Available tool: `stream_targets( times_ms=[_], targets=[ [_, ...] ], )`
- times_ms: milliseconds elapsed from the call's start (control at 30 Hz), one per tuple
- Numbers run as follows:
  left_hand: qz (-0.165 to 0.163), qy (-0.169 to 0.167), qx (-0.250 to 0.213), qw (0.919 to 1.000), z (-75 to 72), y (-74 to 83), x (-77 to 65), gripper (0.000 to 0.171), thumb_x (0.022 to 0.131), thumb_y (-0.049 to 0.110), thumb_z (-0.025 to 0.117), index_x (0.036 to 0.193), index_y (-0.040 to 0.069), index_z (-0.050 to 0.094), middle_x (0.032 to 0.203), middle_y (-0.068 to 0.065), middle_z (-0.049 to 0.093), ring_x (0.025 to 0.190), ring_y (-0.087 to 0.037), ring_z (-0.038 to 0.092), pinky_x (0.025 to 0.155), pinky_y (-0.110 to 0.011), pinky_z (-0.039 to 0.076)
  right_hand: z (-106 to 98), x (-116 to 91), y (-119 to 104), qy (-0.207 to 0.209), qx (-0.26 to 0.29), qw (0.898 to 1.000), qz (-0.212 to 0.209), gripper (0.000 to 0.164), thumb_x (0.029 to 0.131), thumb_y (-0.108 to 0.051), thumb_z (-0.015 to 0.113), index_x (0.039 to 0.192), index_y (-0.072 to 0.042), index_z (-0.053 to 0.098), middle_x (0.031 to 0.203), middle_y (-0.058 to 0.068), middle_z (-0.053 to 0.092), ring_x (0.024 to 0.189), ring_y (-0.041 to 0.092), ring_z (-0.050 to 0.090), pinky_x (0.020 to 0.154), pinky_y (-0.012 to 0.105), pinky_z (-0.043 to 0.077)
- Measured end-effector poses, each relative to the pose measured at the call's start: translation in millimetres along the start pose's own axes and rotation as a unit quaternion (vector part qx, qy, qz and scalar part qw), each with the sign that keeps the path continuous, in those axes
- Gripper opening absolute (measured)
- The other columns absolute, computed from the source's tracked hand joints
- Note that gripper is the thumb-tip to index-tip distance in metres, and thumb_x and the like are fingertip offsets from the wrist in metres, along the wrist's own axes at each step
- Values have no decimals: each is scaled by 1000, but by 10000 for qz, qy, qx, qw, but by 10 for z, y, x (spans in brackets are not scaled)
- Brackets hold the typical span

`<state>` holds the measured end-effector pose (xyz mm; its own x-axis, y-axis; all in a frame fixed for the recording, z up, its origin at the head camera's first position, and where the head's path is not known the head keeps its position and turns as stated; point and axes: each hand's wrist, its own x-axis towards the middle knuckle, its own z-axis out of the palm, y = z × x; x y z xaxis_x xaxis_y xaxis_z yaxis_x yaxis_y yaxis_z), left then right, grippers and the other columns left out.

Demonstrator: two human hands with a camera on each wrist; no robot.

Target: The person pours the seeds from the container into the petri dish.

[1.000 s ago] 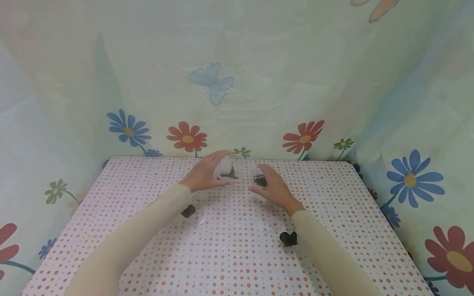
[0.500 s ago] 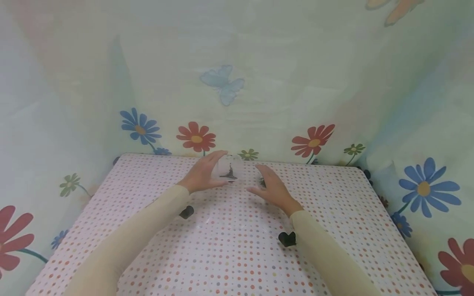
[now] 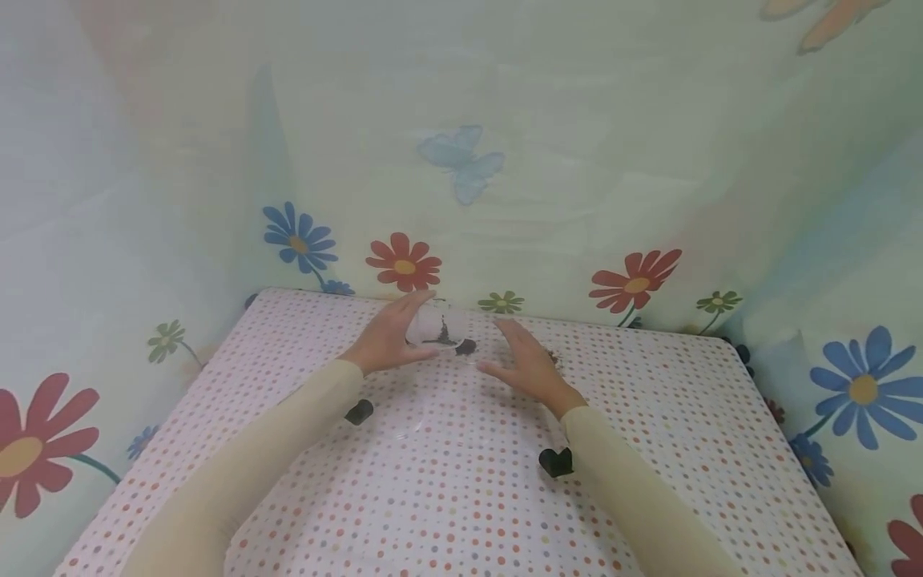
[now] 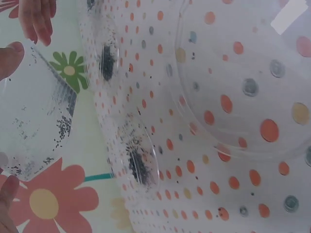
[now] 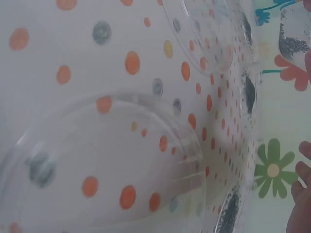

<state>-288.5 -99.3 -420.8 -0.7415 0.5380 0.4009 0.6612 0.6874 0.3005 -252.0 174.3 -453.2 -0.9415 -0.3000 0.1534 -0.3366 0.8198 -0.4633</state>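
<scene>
My left hand [image 3: 389, 335] grips a clear plastic container [image 3: 436, 327], thumb on the near side and fingers on the far side. Small dark grains cling inside it, as the left wrist view shows on the container [image 4: 39, 116]. Just to its right is a pile of dark grains [image 3: 465, 347], lying in a small clear dish [image 4: 154, 162]. My right hand [image 3: 528, 365] hovers to the right of that pile, fingers spread from the thumb and holding nothing. Another grain pile [image 3: 553, 357] peeks out behind it, partly hidden.
Larger clear round dishes [image 4: 181, 92] stand on the dotted tabletop [image 3: 447, 497], nearer the person. Small clear dishes with dark grains line the back edge. A flowered backdrop [image 3: 548, 232] rises right behind the table. A black piece [image 3: 557, 462] sits below the right wrist.
Both hands have shifted left across the table, the container moving with the left hand. A grain pile once hidden by the container now shows; the one by the right fingers is now behind that hand.
</scene>
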Motion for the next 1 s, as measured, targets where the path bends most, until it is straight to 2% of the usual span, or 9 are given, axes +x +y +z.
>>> stream_targets(
  times_ms=[100,300,467,700,867,1000],
  targets=[
    [-71,-10,-84,9999,-21,-17,-22,93,69,46,75,143,20,27,147,-1,34,133,-23,37,106,-47,35,8,38,-19,-60,-4,10000,-9,86,79,-59,58,146,-19,22,150,10,25,139,31,21,110,54,23],
    [-250,-38,99,9996,-58,-81,-62,95,70,54,71,145,30,17,149,4,29,135,-19,33,108,-43,35,46,102,-51,-76,22,9999,-85,86,78,-64,55,146,-24,20,152,6,23,139,28,22,110,54,24],
    [-342,108,67,9993,-95,-163,-140,94,70,53,71,145,28,20,149,2,31,136,-19,32,109,-43,33,123,175,-55,-90,-61,9996,-269,85,78,-65,53,145,-22,23,152,5,24,139,26,22,112,50,22],
    [-575,166,52,9982,-132,-247,-204,92,70,54,71,144,29,22,147,3,33,135,-19,33,108,-44,35,138,212,-138,-183,46,9995,-259,83,78,-61,57,144,-22,25,152,5,24,140,27,19,112,53,21],
    [-830,229,-7,9963,-166,-292,-268,91,69,53,72,142,23,28,146,2,34,133,-21,36,106,-45,36,171,227,-167,-258,92,9994,-209,82,79,-58,59,144,-23,25,152,3,24,141,28,16,111,54,20],
    [-1046,207,73,9943,-187,-324,-309,93,68,52,73,142,18,29,146,0,35,133,-22,37,105,-45,37,213,239,-167,-276,79,9994,-202,83,78,-63,55,144,-24,25,151,4,25,142,28,15,112,54,20]
  ],
)
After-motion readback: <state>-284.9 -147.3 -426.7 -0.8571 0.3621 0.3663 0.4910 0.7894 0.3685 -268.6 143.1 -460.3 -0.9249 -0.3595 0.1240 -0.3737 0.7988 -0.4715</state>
